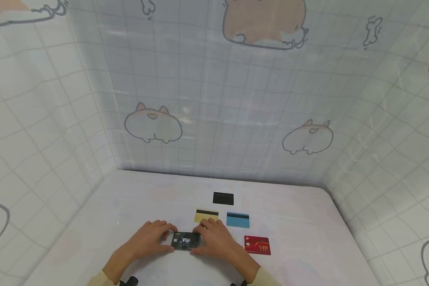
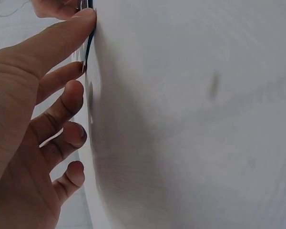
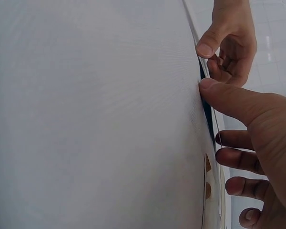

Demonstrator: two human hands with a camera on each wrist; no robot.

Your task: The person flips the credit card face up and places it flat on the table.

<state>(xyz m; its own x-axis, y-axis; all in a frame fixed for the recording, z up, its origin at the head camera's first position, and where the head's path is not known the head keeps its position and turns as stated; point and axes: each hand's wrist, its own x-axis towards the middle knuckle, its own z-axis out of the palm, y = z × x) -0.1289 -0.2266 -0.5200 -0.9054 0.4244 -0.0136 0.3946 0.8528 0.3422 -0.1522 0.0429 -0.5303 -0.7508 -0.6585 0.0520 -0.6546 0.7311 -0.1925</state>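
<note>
Largest of all, we see the dog-print grid backdrop (image 1: pixel 214 91) rising well beyond the red VIP card (image 1: pixel 257 245), our landmark, and the pale tabletop (image 1: pixel 139 206) spreading beneath that card. Next come the two bare hands: the right hand (image 1: pixel 214 240) is just left of the red VIP card, and the left hand (image 1: pixel 150 238) lies farther left of it.

Between them is the dark Vip card (image 1: pixel 186 241), left of the red VIP card and roughly level with it. Its long axis runs from hand to hand, so each hand meets a short end; neither is nearer, since both touch it. We cannot tell whether it rests fully flat. The blue striped card (image 1: pixel 238 219) lies just beyond the red VIP card, the yellow striped card (image 1: pixel 204 215) beyond and farther left, and the black card (image 1: pixel 223 198) farthest beyond.

Smallest, the fingers: we see each hand pinching an end, thumb on the near edge and index on the far edge, parted about the card's short side. The left hand's other fingers (image 2: pixel 64 145) curl loosely, holding nothing.
</note>
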